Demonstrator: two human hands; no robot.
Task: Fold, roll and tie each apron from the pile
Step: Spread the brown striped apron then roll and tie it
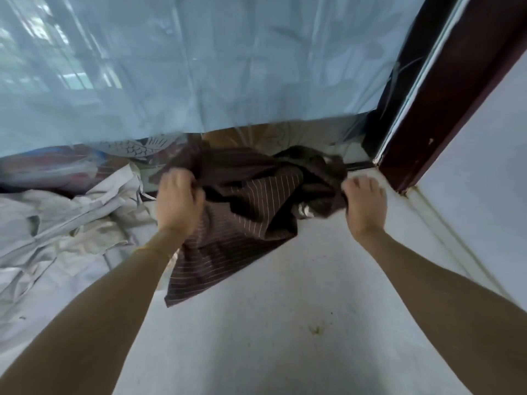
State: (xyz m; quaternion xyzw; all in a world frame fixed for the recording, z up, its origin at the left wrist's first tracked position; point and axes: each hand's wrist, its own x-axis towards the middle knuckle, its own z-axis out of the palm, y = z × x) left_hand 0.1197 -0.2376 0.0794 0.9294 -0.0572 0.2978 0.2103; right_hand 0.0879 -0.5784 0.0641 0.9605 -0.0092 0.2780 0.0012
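Two hands (178,202) (365,205), one striped apron (251,206)

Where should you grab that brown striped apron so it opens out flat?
Probably by its bunched upper edge, as both hands do: the left hand and right hand grip the striped apron from above, spread apart, so the loose lower corner hangs free over the white surface.

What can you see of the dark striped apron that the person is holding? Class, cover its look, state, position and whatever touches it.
The apron looks like dark brown woven cloth with thin pale pinstripes. It is unfolded, crumpled and bunched, stretched between both hands. The left hand grips one bunched edge, the right hand grips the other. A loose corner droops towards the pale surface below; whether it touches cannot be told. No ties can be made out clearly.
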